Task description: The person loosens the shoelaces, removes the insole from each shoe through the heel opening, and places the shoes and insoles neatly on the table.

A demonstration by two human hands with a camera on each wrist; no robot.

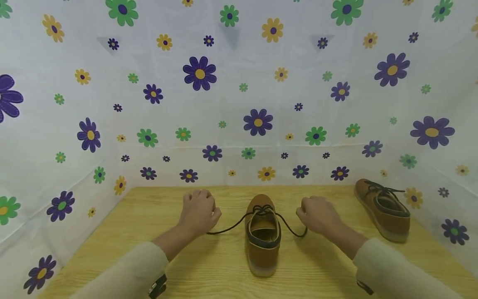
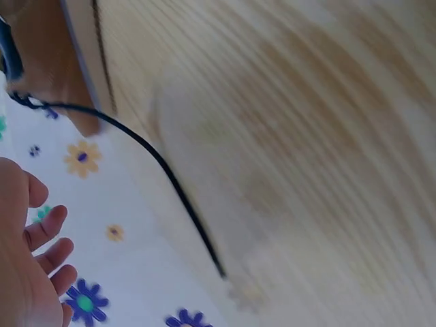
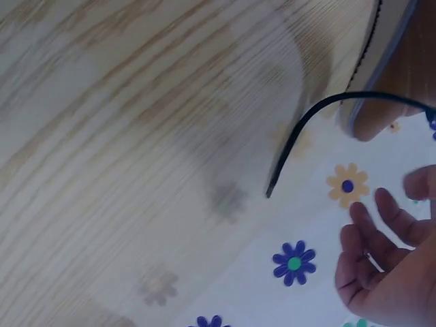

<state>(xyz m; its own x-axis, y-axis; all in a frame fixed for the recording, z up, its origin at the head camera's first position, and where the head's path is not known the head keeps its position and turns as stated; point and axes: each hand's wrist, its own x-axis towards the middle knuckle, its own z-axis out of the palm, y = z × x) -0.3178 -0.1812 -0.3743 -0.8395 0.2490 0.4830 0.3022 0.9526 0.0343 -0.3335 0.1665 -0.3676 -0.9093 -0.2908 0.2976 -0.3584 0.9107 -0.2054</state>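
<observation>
A brown shoe [image 1: 262, 255] stands on the wooden table, its heel toward me and its black lace [image 1: 263, 209] crossed at the front. One loose lace end runs out to each side. Left of the shoe, my left hand [image 1: 199, 211] hovers with loosely curled fingers. Its wrist view shows the left lace end [image 2: 174, 180] lying free, apart from the fingers [image 2: 54, 252]. On the other side is my right hand [image 1: 320, 214], also loosely curled and holding nothing. The right lace end [image 3: 289, 146] lies free of its fingers [image 3: 381, 238] in the right wrist view.
A second brown shoe [image 1: 390, 218] with tied laces stands at the table's right, near the side curtain. White cloth [image 1: 231, 99] printed with flowers encloses the back and both sides of the wooden table [image 1: 209, 265].
</observation>
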